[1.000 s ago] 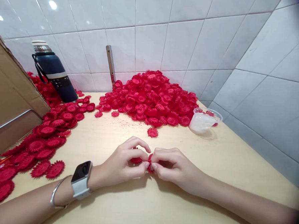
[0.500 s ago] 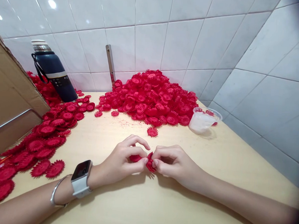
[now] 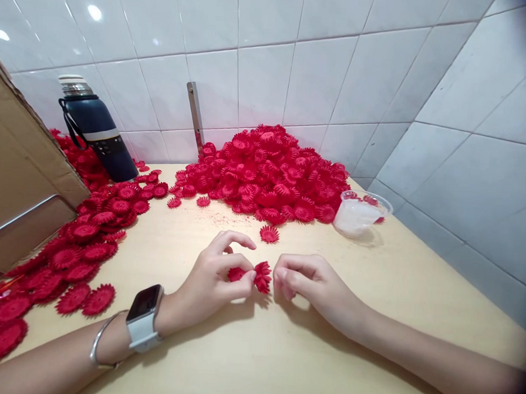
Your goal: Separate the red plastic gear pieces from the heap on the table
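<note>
My left hand [image 3: 215, 277], with a smartwatch [image 3: 143, 321] and a bangle on its wrist, pinches a small red paper flower [image 3: 259, 276] between thumb and fingers just above the wooden table [image 3: 255, 349]. My right hand [image 3: 305, 278] rests on the table right beside the flower, fingers curled, a small gap away from it and holding nothing. One loose red flower [image 3: 268, 234] lies a little beyond both hands.
A big heap of red flowers [image 3: 268, 174] is piled against the tiled back wall. More flat flowers [image 3: 79, 240] spread along the left by a cardboard box [image 3: 17, 172] and a dark flask [image 3: 96, 132]. A clear plastic cup [image 3: 359, 212] stands right of the heap.
My right hand has let go of the flower and drawn slightly to the right. The left hand keeps the flower, which now shows more fully between the hands.
</note>
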`<state>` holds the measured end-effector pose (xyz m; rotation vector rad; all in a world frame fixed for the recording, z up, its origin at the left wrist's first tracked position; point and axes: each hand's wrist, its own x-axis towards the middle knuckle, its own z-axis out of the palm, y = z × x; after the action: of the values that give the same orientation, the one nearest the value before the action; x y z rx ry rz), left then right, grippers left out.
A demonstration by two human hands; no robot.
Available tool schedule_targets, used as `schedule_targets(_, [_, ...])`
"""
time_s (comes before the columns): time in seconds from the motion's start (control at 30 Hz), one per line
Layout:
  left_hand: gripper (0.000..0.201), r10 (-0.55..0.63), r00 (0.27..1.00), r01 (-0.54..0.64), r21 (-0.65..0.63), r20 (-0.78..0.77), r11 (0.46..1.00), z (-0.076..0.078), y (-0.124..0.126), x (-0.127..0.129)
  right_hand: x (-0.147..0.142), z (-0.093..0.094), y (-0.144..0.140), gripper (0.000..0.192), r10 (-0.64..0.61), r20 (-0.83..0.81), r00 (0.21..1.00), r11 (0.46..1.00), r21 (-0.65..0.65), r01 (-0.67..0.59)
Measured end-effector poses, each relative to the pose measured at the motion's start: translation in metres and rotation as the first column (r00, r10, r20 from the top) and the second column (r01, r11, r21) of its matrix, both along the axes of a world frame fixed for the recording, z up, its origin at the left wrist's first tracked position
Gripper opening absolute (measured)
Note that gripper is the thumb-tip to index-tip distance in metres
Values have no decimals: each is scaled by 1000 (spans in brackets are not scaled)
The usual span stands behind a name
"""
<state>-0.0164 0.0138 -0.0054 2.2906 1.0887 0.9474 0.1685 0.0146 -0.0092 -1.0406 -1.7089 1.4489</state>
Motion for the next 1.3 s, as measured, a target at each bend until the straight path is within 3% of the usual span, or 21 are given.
schedule_targets(0.27, [13,-38,998,42,95,-41,995,1,-2,1,-2,0,-4,21,82,40,996,995,61,-85])
schedule_targets(0.4, [16,138,990,-136,129,-7,982,0,-2,1,-2,0,-6,23,-131,-13,991,991,40,131])
schedule_targets(0.5, [16,195,981,-192,146,-2,970,1,-3,3,-2,0,-5,24,-266,-39,963,963,27,267])
schedule_targets(0.77, [15,186,982,-181,152,-18,972,2,-5,5,2,-3,-4,22,-355,-113,928,931,43,362])
schedule_targets(0.87, [15,193,981,-190,135,-15,973,1,-4,3,3,-5,-2,24,-396,-193,898,917,-25,399])
schedule_targets(1.03, [18,260,966,-259,78,2,963,0,0,0,6,-14,10,22,-533,-291,795,846,-141,515])
schedule_targets(1.2, [19,227,974,-226,50,-7,973,1,0,1,3,-12,8,23,-522,-329,787,849,-119,514])
schedule_targets(1.3, [18,175,984,-174,64,-19,983,2,-1,3,0,-5,0,19,-361,-221,906,927,21,375])
